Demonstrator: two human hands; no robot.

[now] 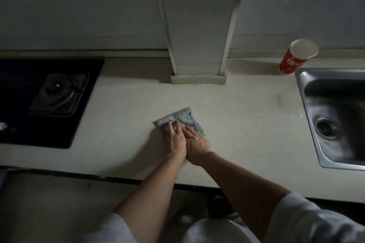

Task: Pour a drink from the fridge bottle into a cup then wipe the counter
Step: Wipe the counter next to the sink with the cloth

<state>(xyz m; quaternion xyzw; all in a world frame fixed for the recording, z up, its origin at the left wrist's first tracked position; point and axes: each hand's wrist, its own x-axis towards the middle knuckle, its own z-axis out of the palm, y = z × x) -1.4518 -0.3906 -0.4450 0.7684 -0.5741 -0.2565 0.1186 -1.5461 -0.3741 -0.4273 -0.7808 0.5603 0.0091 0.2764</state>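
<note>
A folded blue-grey cloth (180,117) lies flat on the pale counter (126,108), near its middle. My left hand (173,138) presses on the cloth's near left part with straight, spread fingers. Beside it, my right hand (195,144) lies side by side with the left, its fingers flat on the cloth's near right edge. A red paper cup (294,58) with a white inside stands at the back right, close to the wall. I see no bottle.
A black hob (23,132) with a burner (57,93) fills the counter's left side. A steel sink (335,116) is set in at the right. A white pillar (199,45) comes down to the counter at the back centre.
</note>
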